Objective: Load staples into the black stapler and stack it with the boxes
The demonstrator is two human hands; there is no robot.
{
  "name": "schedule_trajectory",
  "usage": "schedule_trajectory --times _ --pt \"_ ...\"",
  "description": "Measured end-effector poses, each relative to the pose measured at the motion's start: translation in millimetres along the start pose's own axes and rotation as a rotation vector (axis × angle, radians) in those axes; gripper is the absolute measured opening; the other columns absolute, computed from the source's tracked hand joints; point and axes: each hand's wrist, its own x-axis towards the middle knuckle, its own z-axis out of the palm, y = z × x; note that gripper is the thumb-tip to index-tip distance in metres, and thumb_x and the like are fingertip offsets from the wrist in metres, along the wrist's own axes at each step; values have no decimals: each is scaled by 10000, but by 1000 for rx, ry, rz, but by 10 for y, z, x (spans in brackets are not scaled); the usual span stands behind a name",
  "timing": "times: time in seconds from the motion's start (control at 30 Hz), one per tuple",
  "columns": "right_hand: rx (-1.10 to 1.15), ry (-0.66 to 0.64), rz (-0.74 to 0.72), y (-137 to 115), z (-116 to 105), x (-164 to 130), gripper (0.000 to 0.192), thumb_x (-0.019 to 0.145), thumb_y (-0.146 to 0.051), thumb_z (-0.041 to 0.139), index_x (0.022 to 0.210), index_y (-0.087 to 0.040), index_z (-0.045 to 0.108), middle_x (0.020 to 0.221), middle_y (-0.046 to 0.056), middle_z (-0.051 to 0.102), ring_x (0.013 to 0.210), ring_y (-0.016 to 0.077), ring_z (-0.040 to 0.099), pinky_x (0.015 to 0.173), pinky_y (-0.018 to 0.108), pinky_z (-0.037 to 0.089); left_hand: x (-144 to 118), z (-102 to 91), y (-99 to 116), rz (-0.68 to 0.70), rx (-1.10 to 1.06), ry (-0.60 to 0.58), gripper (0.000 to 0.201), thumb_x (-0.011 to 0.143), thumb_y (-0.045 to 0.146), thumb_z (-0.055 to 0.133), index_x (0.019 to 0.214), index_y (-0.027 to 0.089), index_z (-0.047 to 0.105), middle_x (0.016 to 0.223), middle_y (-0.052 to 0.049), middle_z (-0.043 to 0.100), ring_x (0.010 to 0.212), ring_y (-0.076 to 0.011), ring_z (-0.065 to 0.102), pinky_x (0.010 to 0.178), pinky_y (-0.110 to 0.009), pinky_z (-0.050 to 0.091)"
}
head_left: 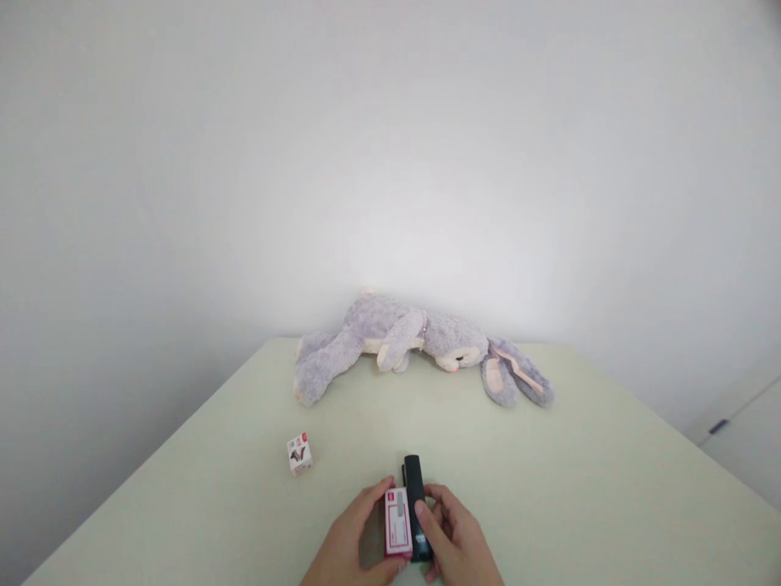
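Near the table's front edge, my left hand (354, 539) is closed around a small white box with red edges and printed text (399, 525). Its fingers grip the far end and its thumb the near end. A black stapler (413, 480) lies lengthwise right against the box's right side. My right hand (455, 537) holds the stapler, thumb on top and fingers curled along its right side; part of the stapler is hidden under the thumb. Farther left stands a small white cube-shaped box (299, 454) with a dark picture and red marks, apart from both hands.
A grey-lilac plush rabbit (390, 330) lies on its side along the back of the pale green table (201, 505), ears to the right. Behind it rises a white wall (390, 163). At the far right is a white panel with a dark handle-like piece (718, 426).
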Motion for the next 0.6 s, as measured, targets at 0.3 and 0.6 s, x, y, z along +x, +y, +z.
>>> schedule_trajectory --times 0.3,0.6 --pt "-287 296 -251 343 -37 -258 755 825 -583 670 1453 -193 516 1364 172 633 1299 354 575 1114 461 465 79 -1243 -473 -506 235 667 598 874 708 486 1126 215 711 987 -74 780 876 -296 708 787 -398 518" --pt "-688 259 -286 465 219 -160 864 722 -318 806 1520 -292 477 1536 76 498 1412 409 471 1209 602 339 524 -290 49 -278 46 326 387 862 535 586 832 209 794 789 -46 794 725 -230 720 691 -307 497"
